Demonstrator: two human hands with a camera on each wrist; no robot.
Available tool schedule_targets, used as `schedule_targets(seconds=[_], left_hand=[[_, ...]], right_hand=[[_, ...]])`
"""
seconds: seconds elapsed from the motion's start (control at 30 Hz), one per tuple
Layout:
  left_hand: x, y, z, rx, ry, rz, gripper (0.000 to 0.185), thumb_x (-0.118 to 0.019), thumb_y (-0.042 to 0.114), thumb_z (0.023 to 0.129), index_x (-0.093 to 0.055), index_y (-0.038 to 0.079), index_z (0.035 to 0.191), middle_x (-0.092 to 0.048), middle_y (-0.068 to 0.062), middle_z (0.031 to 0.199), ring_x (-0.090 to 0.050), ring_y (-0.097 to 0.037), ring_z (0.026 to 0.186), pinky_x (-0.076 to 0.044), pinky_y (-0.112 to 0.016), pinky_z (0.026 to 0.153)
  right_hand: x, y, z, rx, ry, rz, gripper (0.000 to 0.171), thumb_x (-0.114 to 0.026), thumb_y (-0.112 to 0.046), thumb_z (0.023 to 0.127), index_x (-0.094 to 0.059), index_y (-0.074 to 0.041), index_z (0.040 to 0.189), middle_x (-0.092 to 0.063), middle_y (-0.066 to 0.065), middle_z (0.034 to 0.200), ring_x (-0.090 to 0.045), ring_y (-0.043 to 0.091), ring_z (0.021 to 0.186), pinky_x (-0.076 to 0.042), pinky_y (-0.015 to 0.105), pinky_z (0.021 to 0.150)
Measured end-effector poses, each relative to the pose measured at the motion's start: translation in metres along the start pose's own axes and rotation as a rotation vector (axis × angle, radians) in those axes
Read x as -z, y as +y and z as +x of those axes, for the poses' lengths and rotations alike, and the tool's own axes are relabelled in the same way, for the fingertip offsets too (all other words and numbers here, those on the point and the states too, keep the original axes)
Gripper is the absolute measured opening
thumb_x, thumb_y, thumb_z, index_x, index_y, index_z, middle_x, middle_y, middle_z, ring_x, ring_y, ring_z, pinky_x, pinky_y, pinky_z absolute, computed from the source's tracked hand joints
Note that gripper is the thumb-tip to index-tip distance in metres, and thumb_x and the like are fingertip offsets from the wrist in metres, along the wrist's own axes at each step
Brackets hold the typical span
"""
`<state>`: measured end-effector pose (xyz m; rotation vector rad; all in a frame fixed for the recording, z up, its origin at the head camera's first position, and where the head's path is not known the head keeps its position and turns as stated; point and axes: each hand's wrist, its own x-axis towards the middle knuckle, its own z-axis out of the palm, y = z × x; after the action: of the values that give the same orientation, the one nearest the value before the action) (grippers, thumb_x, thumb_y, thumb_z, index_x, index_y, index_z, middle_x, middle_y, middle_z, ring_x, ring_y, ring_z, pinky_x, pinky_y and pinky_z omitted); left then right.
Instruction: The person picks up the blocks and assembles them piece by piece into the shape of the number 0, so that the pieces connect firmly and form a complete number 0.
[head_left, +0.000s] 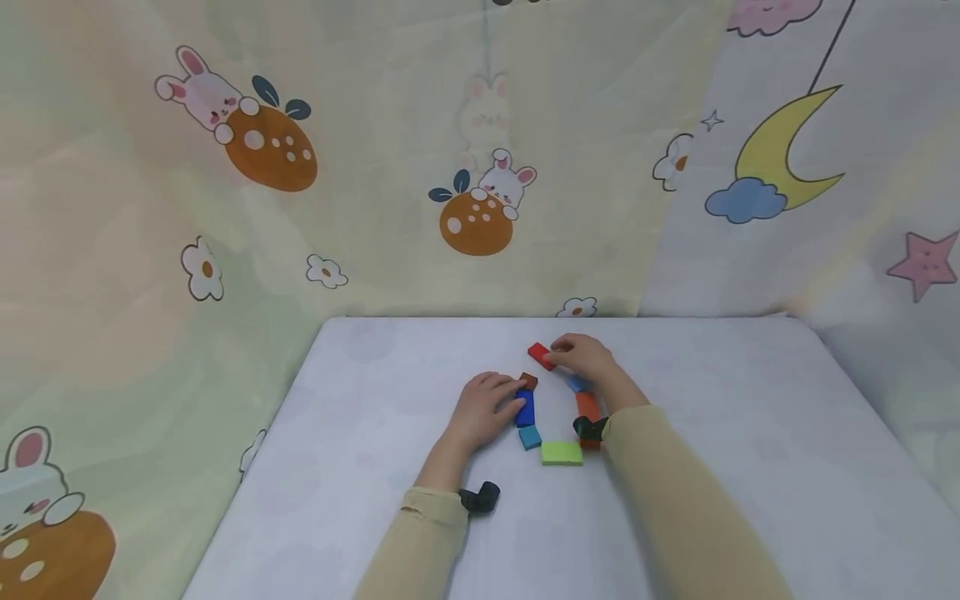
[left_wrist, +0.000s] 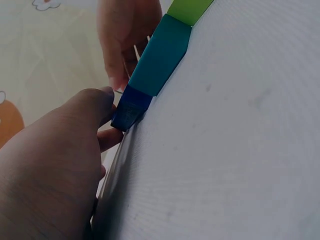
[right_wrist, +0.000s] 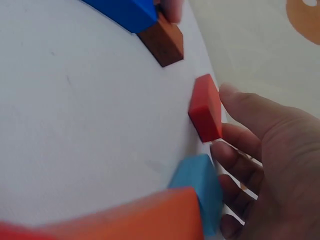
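In the head view, my left hand (head_left: 482, 408) lies against the left side of a ring of coloured blocks. Its thumb is at the dark blue block (head_left: 525, 408), and a fingertip meets the small brown block (head_left: 528, 382). At the ring's far end is a red block (head_left: 540, 356), flat on the table and turned at an angle. Beside it, the thumb and fingertips of my right hand (head_left: 585, 357) sit along its outer side, as the right wrist view also shows with the red block (right_wrist: 205, 107) standing apart from the brown one (right_wrist: 164, 42).
Along the right side run a light blue block (head_left: 577, 383) and an orange block (head_left: 588, 407), partly behind the black wrist camera (head_left: 590, 428). A teal block (head_left: 529, 437) and a light green block (head_left: 562, 453) form the near side. A patterned cloth (head_left: 390, 208) hangs behind the white table (head_left: 360, 500).
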<state>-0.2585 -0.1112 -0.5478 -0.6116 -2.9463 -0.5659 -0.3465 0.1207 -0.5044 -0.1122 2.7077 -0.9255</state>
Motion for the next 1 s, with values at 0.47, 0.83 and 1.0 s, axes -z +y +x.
schedule_targets(seconds=[0.47, 0.83, 1.0], left_hand=[[0.002, 0.003, 0.0, 0.002, 0.001, 0.003, 0.046, -0.049, 0.051, 0.1, -0.051, 0.037, 0.143, -0.057, 0.007, 0.14, -0.042, -0.021, 0.139, -0.034, -0.045, 0.117], [-0.002, 0.0, 0.002, -0.014, 0.012, 0.026, 0.045, -0.049, 0.051, 0.1, -0.051, 0.036, 0.143, -0.058, 0.007, 0.14, -0.044, -0.019, 0.137, -0.035, -0.043, 0.117], [-0.001, 0.0, 0.002, 0.002, 0.009, 0.017, 0.046, -0.049, 0.052, 0.099, -0.051, 0.038, 0.143, -0.058, 0.007, 0.139, -0.044, -0.02, 0.138, -0.035, -0.044, 0.117]], right_hand=[[-0.012, -0.014, 0.005, -0.01, 0.05, -0.191, 0.041, -0.066, -0.042, 0.091, -0.065, -0.013, 0.12, -0.066, 0.011, 0.115, -0.055, 0.03, 0.105, -0.039, 0.058, 0.101], [0.011, -0.005, 0.001, 0.156, -0.077, -0.175, 0.037, -0.069, -0.037, 0.091, -0.065, -0.014, 0.121, -0.065, 0.007, 0.114, -0.057, 0.025, 0.103, -0.051, 0.044, 0.095], [0.017, 0.0, -0.001, 0.224, -0.152, -0.216, 0.037, -0.071, -0.034, 0.091, -0.066, -0.017, 0.123, -0.065, 0.003, 0.113, -0.056, 0.022, 0.104, -0.052, 0.042, 0.095]])
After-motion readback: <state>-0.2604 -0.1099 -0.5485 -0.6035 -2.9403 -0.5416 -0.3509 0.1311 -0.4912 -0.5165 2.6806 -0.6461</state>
